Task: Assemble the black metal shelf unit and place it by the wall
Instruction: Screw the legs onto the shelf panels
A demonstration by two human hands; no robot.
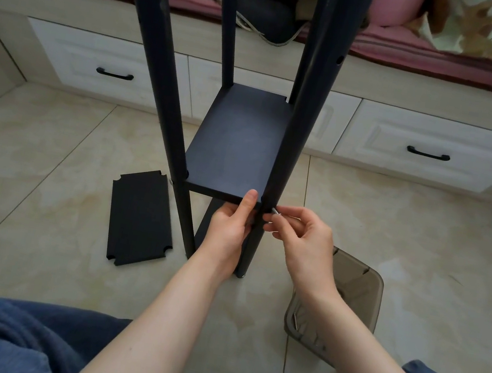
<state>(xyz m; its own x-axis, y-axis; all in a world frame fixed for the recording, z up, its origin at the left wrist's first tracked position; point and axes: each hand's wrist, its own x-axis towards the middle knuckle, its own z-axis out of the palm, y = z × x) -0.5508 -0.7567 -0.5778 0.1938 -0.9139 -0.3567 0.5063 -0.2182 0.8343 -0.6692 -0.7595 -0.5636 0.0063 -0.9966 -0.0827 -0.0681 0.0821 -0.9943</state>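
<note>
The black metal shelf unit stands upright on the tiled floor, its round posts [300, 124] rising past the top of the view. One black shelf board [239, 143] sits fitted between the posts. My left hand [232, 220] grips that board's near right corner, thumb on top and fingers beneath. My right hand [298, 234] pinches a small silver screw [276, 211] against the near right post, just beside the board's corner. A loose black shelf board [140, 217] with notched corners lies flat on the floor to the left.
A translucent brown plastic container [346, 300] sits on the floor under my right forearm. Behind the unit runs a bench with white drawers [427, 148], a pink cushion and piled clothes. My blue-trousered knees fill the bottom corners.
</note>
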